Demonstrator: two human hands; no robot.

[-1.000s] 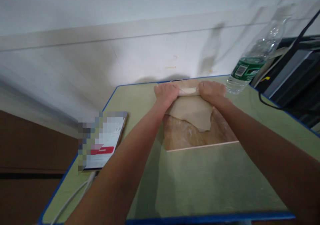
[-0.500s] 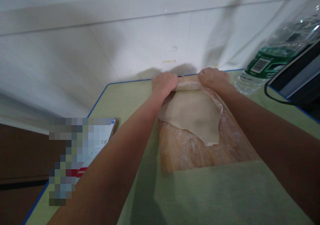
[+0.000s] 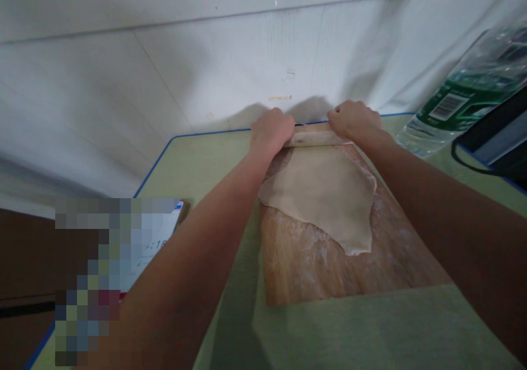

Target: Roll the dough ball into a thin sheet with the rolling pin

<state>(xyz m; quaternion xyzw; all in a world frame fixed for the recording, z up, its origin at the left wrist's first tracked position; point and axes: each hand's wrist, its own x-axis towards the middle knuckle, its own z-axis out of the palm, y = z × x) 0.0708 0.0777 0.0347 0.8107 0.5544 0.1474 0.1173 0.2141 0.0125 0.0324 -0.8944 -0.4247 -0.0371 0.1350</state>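
At the far end of a wooden board (image 3: 296, 271), my left hand (image 3: 272, 130) is closed around the left end of a floury rolling pin (image 3: 317, 139). The pin's other end is in my right hand (image 3: 354, 118), also closed. Between the hands, the middle of the pin lies across the far edge of a thin, pale sheet of dough (image 3: 325, 194). This sheet is uneven in outline, with a pointed corner toward me. White flour smears mark the bare wood around it. My fingers hide both pin ends.
The green table (image 3: 214, 156) has a blue edge and meets a white wall (image 3: 230, 62) at the back. A clear plastic bottle (image 3: 448, 106) with a green label stands at right, beside a dark object (image 3: 494, 134). Left of my forearm lies a partly blurred-out phone-like screen (image 3: 160, 230).
The view has shifted slightly, so the board and dough look larger and lower. Both hands stay closed on the rolling pin at the board's far end.
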